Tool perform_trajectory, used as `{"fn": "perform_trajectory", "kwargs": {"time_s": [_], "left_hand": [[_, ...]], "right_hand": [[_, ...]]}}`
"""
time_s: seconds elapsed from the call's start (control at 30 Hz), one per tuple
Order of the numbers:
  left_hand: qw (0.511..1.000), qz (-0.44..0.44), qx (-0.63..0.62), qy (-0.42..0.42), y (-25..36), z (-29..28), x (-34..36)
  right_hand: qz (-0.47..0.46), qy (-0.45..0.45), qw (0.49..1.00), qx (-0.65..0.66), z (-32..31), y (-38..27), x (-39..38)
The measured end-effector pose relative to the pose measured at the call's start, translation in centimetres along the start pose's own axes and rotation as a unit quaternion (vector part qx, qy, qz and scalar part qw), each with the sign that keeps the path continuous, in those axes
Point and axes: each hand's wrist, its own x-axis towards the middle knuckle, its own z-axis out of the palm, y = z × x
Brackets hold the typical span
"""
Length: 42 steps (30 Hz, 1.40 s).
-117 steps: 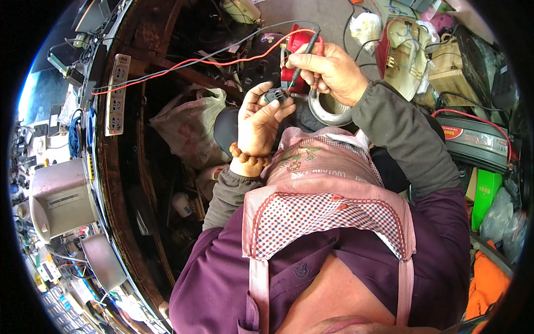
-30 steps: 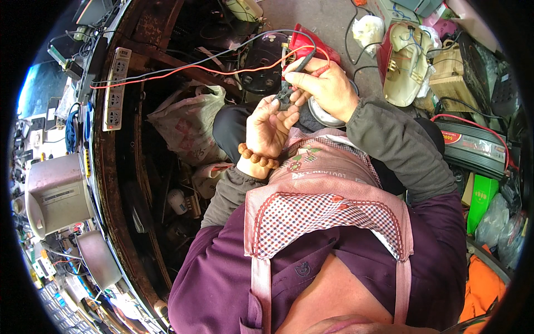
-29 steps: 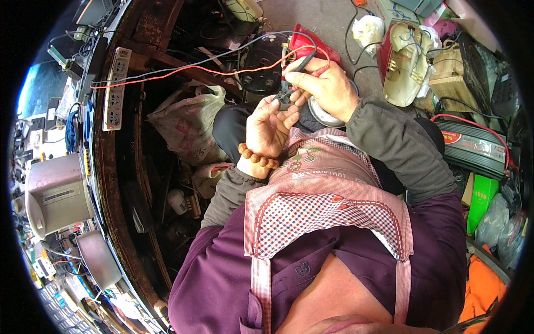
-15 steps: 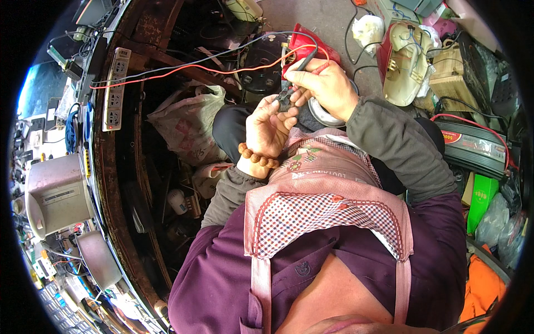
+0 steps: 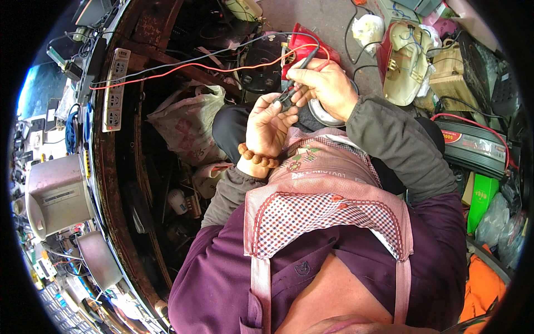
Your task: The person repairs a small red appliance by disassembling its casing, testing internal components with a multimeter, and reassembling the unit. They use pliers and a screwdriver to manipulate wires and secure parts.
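My right hand [image 5: 332, 88] grips a pair of test probes. The black test probe [image 5: 305, 61] slants down between thumb and fingers, while the red test probe [image 5: 322, 66] lies across the back of the fingers. My left hand [image 5: 266, 129], wearing a brown bead bracelet [image 5: 257, 157], is closed by the fingertips on a small dark part [image 5: 286, 102]. The probe end reaches this part, though the fingers partly hide the tips and any contact. A grey lead [image 5: 222, 54] and a red lead [image 5: 217, 71] run from the probes toward the bench at the left.
At the left a white power strip [image 5: 116, 89] is fixed along the cluttered bench's edge. Beyond my hands sit a red container [image 5: 302, 42] and an opened red-and-cream housing [image 5: 401, 72]. A grey finned device [image 5: 473, 146] lies at the right. A plastic sack [image 5: 186, 125] rests under the bench.
The hands have barely shifted. The black probe tilts slightly differently, and the small dark part has turned a little between my left fingertips.
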Motion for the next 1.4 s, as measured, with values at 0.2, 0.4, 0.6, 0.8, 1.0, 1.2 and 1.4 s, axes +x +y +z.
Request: {"fn": "perform_trajectory", "kwargs": {"time_s": [0.2, 0.4, 0.6, 0.8, 1.0, 1.2, 1.4], "left_hand": [[1.0, 0.025, 0.01, 0.012, 0.0, 0.9, -0.5], [0.995, 0.04, 0.078, 0.038, -0.2, 1.3, -0.3], [0.998, 0.042, 0.022, 0.032, -0.7, 0.2, 0.0], [0.995, 0.061, 0.073, 0.032, -0.3, 0.5, -0.2], [0.995, 0.073, 0.07, 0.011, -0.6, 0.0, -0.2], [1.0, 0.02, -0.008, -0.007, -0.8, -0.7, 0.0], [1.0, 0.012, 0.005, 0.012, -0.7, -0.2, -0.2]], "right_hand": [[0.007, 0.013, 0.999, 0.037, 0.4, 0.0, -0.2], [0.006, 0.01, 0.999, 0.049, 0.0, 0.3, 0.1], [0.005, 0.022, 1.0, 0.01, 0.1, 0.7, 0.2], [0.016, 0.023, 0.999, 0.022, 0.5, 0.4, -0.1], [0.02, 0.02, 0.999, 0.039, 0.3, 0.3, -0.3], [0.001, 0.012, 1.0, 0.019, 0.4, 0.2, -0.6], [0.002, 0.015, 1.0, 0.021, 0.1, 0.5, -0.4]]}}
